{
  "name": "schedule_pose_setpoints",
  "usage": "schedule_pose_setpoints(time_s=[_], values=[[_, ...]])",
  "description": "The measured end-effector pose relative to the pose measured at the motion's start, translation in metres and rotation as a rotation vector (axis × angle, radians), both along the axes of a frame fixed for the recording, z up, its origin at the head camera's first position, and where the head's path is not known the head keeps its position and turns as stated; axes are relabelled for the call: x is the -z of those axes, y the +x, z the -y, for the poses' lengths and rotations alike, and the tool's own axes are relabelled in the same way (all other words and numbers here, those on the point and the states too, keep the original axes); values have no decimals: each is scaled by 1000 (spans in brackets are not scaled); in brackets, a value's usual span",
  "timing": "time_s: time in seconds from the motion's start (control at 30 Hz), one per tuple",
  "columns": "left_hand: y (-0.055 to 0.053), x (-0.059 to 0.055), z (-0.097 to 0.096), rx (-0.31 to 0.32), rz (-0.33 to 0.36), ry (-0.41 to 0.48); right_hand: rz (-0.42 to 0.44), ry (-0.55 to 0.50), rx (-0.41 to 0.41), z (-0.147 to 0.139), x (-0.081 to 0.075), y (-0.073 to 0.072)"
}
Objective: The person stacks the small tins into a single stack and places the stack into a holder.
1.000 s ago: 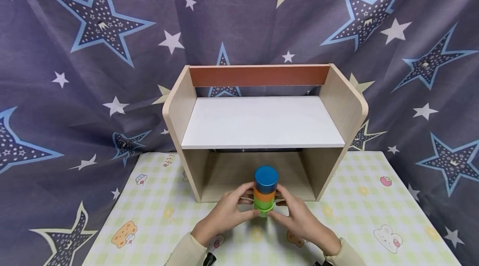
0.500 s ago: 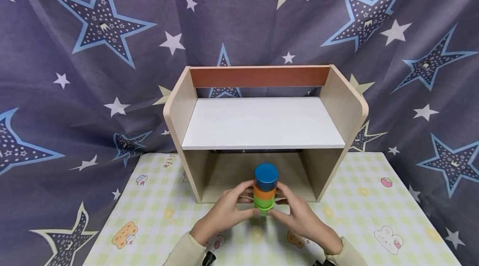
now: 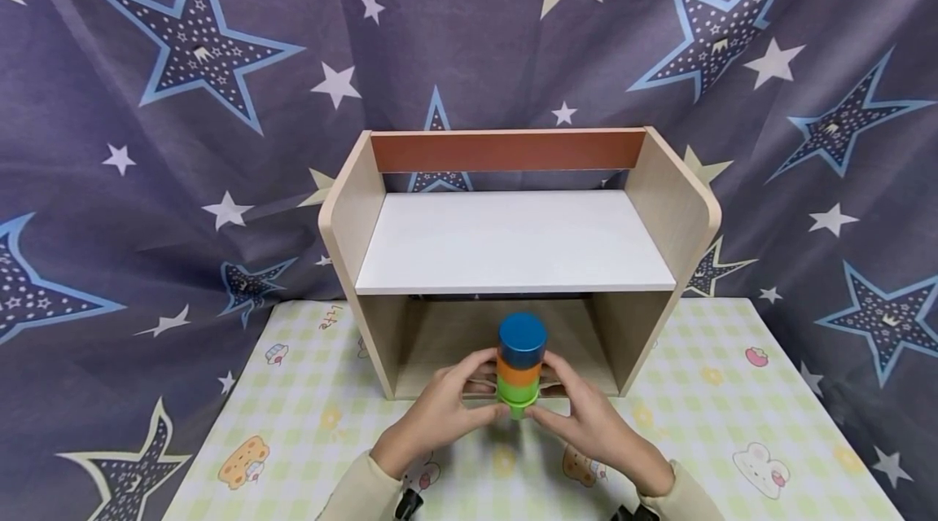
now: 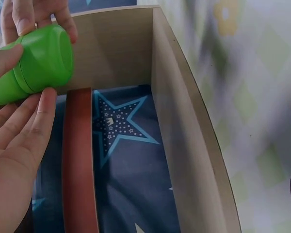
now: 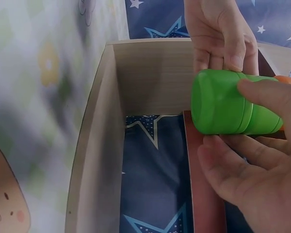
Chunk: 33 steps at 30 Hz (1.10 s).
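A stack of blue, orange and green cup-like pieces (image 3: 521, 366) stands upright between both hands, in front of the shelf's lower compartment. My left hand (image 3: 453, 407) holds it from the left, thumb near the bottom and fingers reaching behind. From the right, my right hand (image 3: 583, 413) grips it the same way. In the left wrist view the green lower end (image 4: 46, 60) shows its smooth base above the fingers of the left hand (image 4: 19, 145). The right wrist view has the same green end (image 5: 223, 102) between the thumbs and fingers, with the right hand (image 5: 262, 165) nearest the camera.
A small wooden shelf unit (image 3: 516, 242) with a white middle board and a red-brown back rail (image 3: 509, 150) stands just beyond the hands. It rests on a checked tablecloth (image 3: 293, 407). Behind hangs a dark star-patterned curtain (image 3: 469, 32).
The stack has risen slightly and moved a little toward the shelf, carried by both hands. Their hold on it looks the same.
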<state>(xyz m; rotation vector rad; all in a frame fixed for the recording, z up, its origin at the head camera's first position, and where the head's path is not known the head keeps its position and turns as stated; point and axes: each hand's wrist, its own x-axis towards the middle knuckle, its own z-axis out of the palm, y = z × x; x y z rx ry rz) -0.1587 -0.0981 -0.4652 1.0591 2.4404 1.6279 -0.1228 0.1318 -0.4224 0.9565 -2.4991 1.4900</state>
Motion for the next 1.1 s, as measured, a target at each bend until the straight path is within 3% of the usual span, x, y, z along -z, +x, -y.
schedule_pose_setpoints(time_s=[0.13, 0.37, 0.47, 0.63, 0.73, 0.83, 0.93, 1.1], values=[[0, -4, 0, 0, 5, 6, -14, 11, 11, -1, -2, -1], [16, -43, -3, 4, -27, 25, -29, 27, 20, 0, -8, -1], [14, -41, -3, 6, -42, 31, -46, 21, 11, 0, -10, -1], [3, -25, -2, 1, -28, 21, -91, 7, -6, 0, -14, -2], [0, -22, -1, -4, -24, 9, -106, -3, -2, 0, -15, -2], [2, -29, -1, 2, -33, 11, -111, -15, -6, -2, -11, -6], [9, -44, -2, 12, -53, 20, -105, -12, -20, -5, -1, -12], [13, -61, -2, 29, -124, 26, -92, -8, -32, -8, 6, -19]])
